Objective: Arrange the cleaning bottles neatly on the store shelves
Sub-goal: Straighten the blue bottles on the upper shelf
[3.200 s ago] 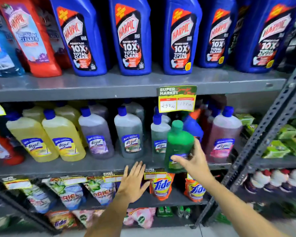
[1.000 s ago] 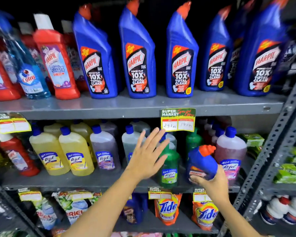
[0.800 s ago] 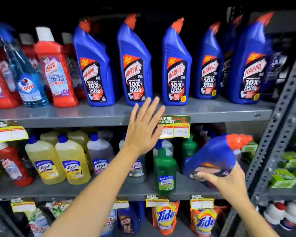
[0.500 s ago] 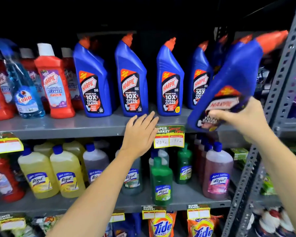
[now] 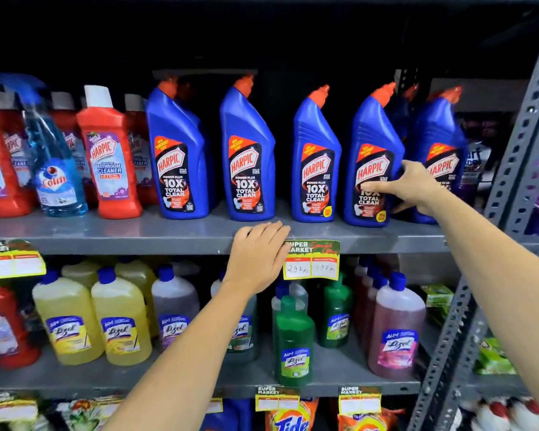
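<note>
A row of blue Harpic bottles with orange caps stands upright on the upper grey shelf (image 5: pixel 106 234). My right hand (image 5: pixel 408 186) grips the fourth blue Harpic bottle (image 5: pixel 371 157) around its lower right side; the bottle stands on the shelf, between the third bottle (image 5: pixel 316 157) and a fifth one (image 5: pixel 439 144) partly hidden behind my hand. My left hand (image 5: pixel 260 256) rests flat on the shelf's front edge, fingers together, holding nothing. Red Harpic bathroom cleaner bottles (image 5: pixel 109 157) and a blue Colin spray (image 5: pixel 55 169) stand further left.
The lower shelf (image 5: pixel 75 377) holds yellow (image 5: pixel 122 318), purple, green (image 5: pixel 293 340) and pink Lizol bottles (image 5: pixel 397 331). A price tag (image 5: pixel 311 259) hangs beside my left hand. A perforated grey upright (image 5: pixel 523 135) bounds the right side. Tide pouches (image 5: pixel 290 418) sit below.
My right hand lifted the blue Harpic bottle from the lower shelf and it now stands upright in the upper row. My left hand rose and settled on the upper shelf's edge.
</note>
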Tool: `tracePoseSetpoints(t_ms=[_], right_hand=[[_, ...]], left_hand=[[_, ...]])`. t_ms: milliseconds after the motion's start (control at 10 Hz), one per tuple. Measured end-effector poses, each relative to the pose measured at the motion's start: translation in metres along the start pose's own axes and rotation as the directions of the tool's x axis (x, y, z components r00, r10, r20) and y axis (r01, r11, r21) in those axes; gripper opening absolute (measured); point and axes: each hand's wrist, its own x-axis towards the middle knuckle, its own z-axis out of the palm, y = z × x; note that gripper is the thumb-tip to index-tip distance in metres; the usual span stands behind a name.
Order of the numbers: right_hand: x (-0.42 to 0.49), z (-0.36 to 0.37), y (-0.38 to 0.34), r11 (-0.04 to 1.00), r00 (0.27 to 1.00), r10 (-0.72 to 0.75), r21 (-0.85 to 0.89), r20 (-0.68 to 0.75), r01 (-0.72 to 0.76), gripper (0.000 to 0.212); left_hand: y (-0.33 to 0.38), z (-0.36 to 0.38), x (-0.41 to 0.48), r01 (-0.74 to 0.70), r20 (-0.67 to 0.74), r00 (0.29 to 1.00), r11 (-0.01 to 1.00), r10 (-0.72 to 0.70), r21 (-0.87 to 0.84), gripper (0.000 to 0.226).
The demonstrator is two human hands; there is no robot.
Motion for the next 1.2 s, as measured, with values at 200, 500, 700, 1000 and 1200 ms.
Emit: tracePoseSetpoints(t_ms=[200, 500, 700, 1000, 1200], right_hand=[[-0.01, 0.012, 0.005, 1.0, 0.995, 0.023, -0.001, -0.101, -0.024, 0.086], [-0.028, 0.086, 0.009, 0.969, 0.887, -0.073, -0.243, -0.456, -0.045, 0.141], [-0.005, 0.076, 0.025, 0.991, 0.924, -0.056, -0.136, -0.379, 0.005, 0.132], [0.009, 0.055, 0.04, 0.997, 0.971, -0.074, -0.047, -0.227, 0.065, 0.13], [0.011, 0.058, 0.044, 0.997, 0.965, -0.073, -0.031, -0.252, 0.067, 0.13]], left_hand=[[0.0, 0.004, 0.0, 0.004, -0.036, 0.999, 1.0, -0.004, 0.006, 0.038], [0.001, 0.004, -0.001, -0.003, -0.055, 0.998, 1.0, 0.002, -0.011, 0.038], [0.001, 0.004, -0.002, -0.002, -0.062, 0.998, 1.0, 0.001, -0.018, 0.039], [0.003, 0.004, -0.001, 0.007, -0.095, 0.995, 1.0, -0.007, -0.006, 0.038], [0.003, 0.005, -0.001, 0.003, -0.1, 0.995, 1.0, -0.004, -0.012, 0.038]])
